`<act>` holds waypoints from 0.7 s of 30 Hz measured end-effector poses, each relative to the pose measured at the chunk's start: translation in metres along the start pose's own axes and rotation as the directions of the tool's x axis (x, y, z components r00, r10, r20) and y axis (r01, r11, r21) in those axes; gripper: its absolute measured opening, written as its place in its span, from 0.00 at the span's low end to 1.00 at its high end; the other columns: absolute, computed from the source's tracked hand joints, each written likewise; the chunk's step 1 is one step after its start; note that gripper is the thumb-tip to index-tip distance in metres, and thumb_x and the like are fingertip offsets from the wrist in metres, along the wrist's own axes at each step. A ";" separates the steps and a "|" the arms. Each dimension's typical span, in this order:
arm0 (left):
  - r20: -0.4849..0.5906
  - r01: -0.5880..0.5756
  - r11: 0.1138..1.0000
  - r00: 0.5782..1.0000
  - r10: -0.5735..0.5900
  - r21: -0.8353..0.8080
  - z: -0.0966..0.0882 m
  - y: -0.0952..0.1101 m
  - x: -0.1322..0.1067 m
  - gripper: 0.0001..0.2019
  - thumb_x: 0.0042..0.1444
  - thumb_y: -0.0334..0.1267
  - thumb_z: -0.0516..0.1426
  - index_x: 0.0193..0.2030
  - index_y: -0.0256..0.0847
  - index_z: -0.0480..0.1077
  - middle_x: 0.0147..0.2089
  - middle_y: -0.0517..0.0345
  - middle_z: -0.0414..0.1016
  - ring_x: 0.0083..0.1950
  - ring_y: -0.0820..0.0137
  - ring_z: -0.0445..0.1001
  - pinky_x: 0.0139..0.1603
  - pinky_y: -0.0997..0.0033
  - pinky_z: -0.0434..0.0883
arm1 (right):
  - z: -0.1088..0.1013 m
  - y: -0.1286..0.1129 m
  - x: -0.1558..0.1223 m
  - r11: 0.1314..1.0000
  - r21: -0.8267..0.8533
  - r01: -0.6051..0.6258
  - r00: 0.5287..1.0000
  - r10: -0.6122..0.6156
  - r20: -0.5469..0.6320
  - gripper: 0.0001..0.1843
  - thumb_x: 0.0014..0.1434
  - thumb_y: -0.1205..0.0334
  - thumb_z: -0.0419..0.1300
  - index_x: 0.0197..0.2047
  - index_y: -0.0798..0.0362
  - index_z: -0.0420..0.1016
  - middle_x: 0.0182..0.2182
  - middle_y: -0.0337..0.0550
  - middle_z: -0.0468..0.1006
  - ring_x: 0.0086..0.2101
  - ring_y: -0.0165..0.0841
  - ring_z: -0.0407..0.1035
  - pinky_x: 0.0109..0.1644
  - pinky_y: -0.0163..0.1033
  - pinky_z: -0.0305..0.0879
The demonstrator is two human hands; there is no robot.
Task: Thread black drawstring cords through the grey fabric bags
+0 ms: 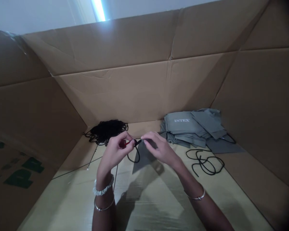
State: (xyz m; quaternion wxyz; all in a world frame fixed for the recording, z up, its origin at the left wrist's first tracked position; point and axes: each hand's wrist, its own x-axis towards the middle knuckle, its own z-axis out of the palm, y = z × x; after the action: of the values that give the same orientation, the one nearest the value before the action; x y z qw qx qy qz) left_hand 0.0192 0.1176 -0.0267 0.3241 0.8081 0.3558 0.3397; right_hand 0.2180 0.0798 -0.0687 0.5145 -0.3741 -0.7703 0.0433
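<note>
My left hand point(117, 149) is closed around a small red tool point(122, 144), most of it hidden in the fingers. A black cord point(137, 158) loops down below its fingertips. My right hand point(160, 149) pinches the dark end of the cord close to the left fingertips. Beneath the hands is a grey fabric piece point(143, 159); whether the right fingers also touch it, I cannot tell. Both hands are held over the table, nearly meeting.
A heap of black cords point(107, 131) lies at the back left. At the back right is a stack of grey fabric pouches point(180, 126) marked INTEX. Loose black cords point(208, 164) curl in front of it. Cardboard walls point(125, 93) surround the yellowish table point(82, 202).
</note>
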 end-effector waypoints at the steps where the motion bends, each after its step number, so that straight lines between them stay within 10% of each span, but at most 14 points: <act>1: 0.031 0.009 1.000 0.999 -0.009 -0.009 0.000 -0.002 0.001 0.10 0.59 0.41 0.57 0.30 0.38 0.66 0.27 0.60 0.69 0.24 0.77 0.58 0.23 0.77 0.56 | 0.000 -0.002 0.000 0.997 0.044 -0.062 0.998 0.061 0.026 0.11 0.66 0.71 0.52 0.47 0.50 0.70 0.39 0.42 0.75 0.41 0.32 0.70 0.47 0.39 0.66; 13: 0.302 -0.030 0.999 0.953 0.018 0.037 -0.008 0.005 0.000 0.11 0.62 0.43 0.56 0.33 0.39 0.73 0.22 0.63 0.64 0.23 0.76 0.57 0.23 0.76 0.55 | 0.000 -0.022 -0.001 0.961 0.131 -0.243 0.965 0.226 0.131 0.06 0.65 0.64 0.57 0.35 0.52 0.74 0.29 0.36 0.69 0.31 0.27 0.65 0.36 0.33 0.59; 21: 0.230 0.066 0.998 0.971 -0.063 -0.007 -0.007 -0.001 -0.001 0.13 0.59 0.47 0.58 0.34 0.39 0.75 0.20 0.64 0.60 0.22 0.76 0.57 0.22 0.76 0.56 | 0.000 -0.019 -0.001 0.968 0.161 -0.191 0.977 0.172 0.125 0.04 0.66 0.66 0.56 0.37 0.53 0.71 0.31 0.37 0.70 0.33 0.28 0.66 0.37 0.33 0.59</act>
State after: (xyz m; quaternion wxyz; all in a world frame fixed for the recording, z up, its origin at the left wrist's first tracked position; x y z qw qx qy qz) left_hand 0.0134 0.1196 -0.0237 0.3800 0.8275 0.3395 0.2359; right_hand 0.2077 0.0652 -0.0611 0.4954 -0.3944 -0.7534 0.1774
